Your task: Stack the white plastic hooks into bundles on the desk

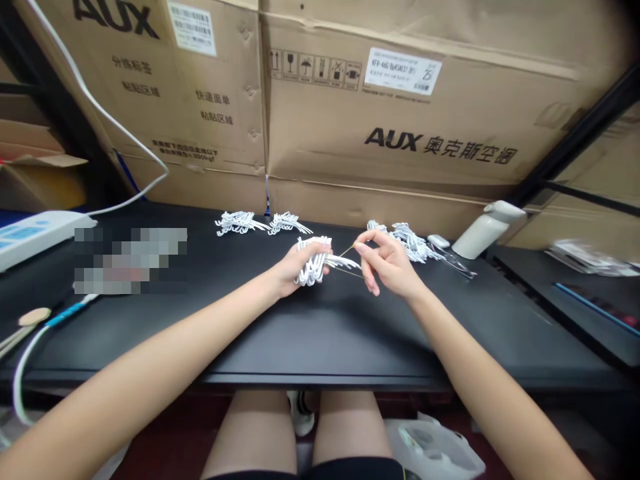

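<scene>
My left hand (294, 267) is closed around a bundle of white hooks (315, 263), held above the black table (300, 333). Their bent ends hang together on the left, and the straight ends point right. A thin yellowish rubber band (346, 252) runs from the bundle to my right hand (387, 263), which pinches it between thumb and forefinger and pulls it taut. The other right fingers are partly curled. Further back lie two similar hook bundles, one (239, 223) left of the other (287, 223). More white hooks (413, 241) are heaped behind my right hand.
Large cardboard boxes (400, 113) stand along the table's back. A white bottle (487, 230) leans at the right, near glasses (460, 261). At the left are a power strip (43, 233), a white cable (25, 367) and a blurred-out item (133, 260). Below hangs a plastic bag (435, 450).
</scene>
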The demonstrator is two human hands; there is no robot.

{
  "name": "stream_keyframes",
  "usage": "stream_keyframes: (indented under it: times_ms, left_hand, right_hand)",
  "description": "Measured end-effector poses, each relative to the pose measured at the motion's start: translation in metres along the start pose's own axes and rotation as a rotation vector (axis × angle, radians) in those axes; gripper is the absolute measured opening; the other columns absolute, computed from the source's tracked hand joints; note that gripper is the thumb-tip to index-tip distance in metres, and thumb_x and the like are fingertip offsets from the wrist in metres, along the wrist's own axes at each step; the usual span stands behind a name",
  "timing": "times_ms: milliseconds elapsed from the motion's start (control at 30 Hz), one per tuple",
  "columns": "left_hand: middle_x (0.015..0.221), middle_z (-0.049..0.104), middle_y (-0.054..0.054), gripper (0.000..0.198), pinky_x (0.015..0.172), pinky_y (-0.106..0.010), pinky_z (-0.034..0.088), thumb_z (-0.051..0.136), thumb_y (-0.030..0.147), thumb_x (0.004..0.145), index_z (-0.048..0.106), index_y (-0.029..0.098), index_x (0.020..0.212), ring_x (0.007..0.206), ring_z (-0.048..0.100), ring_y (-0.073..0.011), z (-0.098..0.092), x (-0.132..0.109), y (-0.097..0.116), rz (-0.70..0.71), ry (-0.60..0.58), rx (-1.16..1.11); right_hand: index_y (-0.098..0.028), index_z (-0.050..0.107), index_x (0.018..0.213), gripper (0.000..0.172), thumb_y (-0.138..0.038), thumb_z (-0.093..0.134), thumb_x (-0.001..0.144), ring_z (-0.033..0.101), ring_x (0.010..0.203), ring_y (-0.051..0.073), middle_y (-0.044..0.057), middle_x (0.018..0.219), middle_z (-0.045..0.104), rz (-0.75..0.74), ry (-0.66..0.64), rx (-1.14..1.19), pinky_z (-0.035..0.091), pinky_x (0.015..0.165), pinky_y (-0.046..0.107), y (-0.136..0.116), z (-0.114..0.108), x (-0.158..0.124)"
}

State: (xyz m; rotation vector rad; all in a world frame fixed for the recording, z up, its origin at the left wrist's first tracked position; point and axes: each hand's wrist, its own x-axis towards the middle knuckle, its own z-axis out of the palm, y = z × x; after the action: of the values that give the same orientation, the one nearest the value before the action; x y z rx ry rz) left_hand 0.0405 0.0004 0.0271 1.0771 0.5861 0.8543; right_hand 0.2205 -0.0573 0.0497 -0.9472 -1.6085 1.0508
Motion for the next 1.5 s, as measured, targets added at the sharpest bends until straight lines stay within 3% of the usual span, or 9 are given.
stream_keyframes:
  times_ms: [267,433,633,833,1133,1233,1300,1400,1500]
  left_hand:
    - [0.063,0.062,-0.002,0.017,0.036,-0.019,0.045,0.066,0.026,0.069,0.059,0.013,0.076,0.046,0.059,-0.0119,0.004,-0.001,-0.001,-0.047,0.007,0.087]
    - [0.081,0.071,-0.011,0.026,0.048,-0.025,0.053,0.074,0.027,0.066,0.062,0.012,0.085,0.058,0.068,-0.0202,0.004,-0.004,-0.005,-0.093,-0.137,0.156]
    - [0.098,0.071,-0.016,0.035,0.065,-0.029,0.056,0.076,0.028,0.069,0.064,0.011,0.097,0.072,0.071,-0.0218,0.002,-0.006,-0.004,-0.109,-0.244,0.092]
    - [0.107,0.069,-0.017,0.036,0.062,-0.025,0.055,0.074,0.028,0.072,0.064,0.011,0.102,0.075,0.071,-0.0210,-0.002,-0.005,-0.002,-0.150,-0.264,0.069]
    - [0.098,0.072,-0.015,0.037,0.063,-0.024,0.054,0.074,0.031,0.073,0.069,0.009,0.103,0.077,0.069,-0.0190,-0.004,-0.006,-0.002,-0.204,-0.361,0.119]
    - [0.102,0.071,-0.014,0.042,0.068,-0.025,0.053,0.077,0.030,0.070,0.068,0.011,0.106,0.079,0.068,-0.0177,-0.006,-0.006,-0.001,-0.151,-0.362,0.171]
    - [0.103,0.071,-0.013,0.044,0.073,-0.027,0.052,0.078,0.029,0.068,0.067,0.012,0.108,0.081,0.067,-0.0171,-0.009,-0.004,-0.001,-0.122,-0.350,0.222]
    - [0.108,0.070,-0.013,0.045,0.081,-0.031,0.051,0.079,0.026,0.066,0.066,0.013,0.107,0.087,0.067,-0.0180,-0.012,-0.002,-0.001,-0.094,-0.357,0.273]
    - [0.111,0.068,-0.014,0.045,0.085,-0.032,0.050,0.080,0.025,0.065,0.064,0.012,0.106,0.093,0.066,-0.0191,-0.016,0.001,-0.001,-0.050,-0.349,0.306]
  right_hand:
    - [-0.023,0.047,0.091,0.022,-0.042,0.056,0.086,0.038,0.021,0.007,-0.012,0.035,0.050,0.055,-0.094,0.114,0.038,0.030,0.017,0.003,-0.005,0.001]
    - [-0.021,0.049,0.090,0.021,-0.040,0.056,0.086,0.030,0.020,0.005,-0.013,0.032,0.045,0.092,-0.126,0.176,0.032,0.028,0.015,0.010,-0.003,0.004]
    - [-0.021,0.049,0.089,0.022,-0.041,0.058,0.085,0.023,0.021,0.003,-0.015,0.032,0.040,0.141,-0.113,0.245,0.029,0.028,0.014,0.018,-0.002,0.006]
    - [-0.021,0.050,0.087,0.021,-0.038,0.061,0.084,0.021,0.027,0.002,-0.015,0.038,0.034,0.122,-0.111,0.308,0.028,0.031,0.014,0.022,-0.007,0.008]
    - [-0.018,0.049,0.073,0.022,-0.029,0.066,0.081,0.029,0.039,0.003,-0.010,0.048,0.033,0.222,-0.030,0.590,0.029,0.036,0.014,0.015,-0.004,0.010]
    - [-0.018,0.052,0.075,0.014,-0.023,0.063,0.081,0.043,0.045,0.003,-0.006,0.060,0.053,0.346,0.028,0.758,0.033,0.036,0.012,0.017,-0.003,0.011]
    - [-0.018,0.055,0.082,0.004,-0.021,0.058,0.083,0.053,0.052,0.003,0.000,0.084,0.067,0.386,0.093,0.801,0.037,0.037,0.012,0.020,-0.004,0.012]
    - [-0.019,0.055,0.089,0.006,-0.019,0.051,0.085,0.066,0.073,0.008,0.007,0.110,0.068,0.335,0.145,0.767,0.047,0.047,0.014,0.023,-0.008,0.013]
    - [-0.022,0.049,0.087,0.010,-0.018,0.055,0.080,0.067,0.098,0.017,0.008,0.111,0.069,0.183,0.208,0.595,0.054,0.059,0.021,0.024,-0.009,0.012]
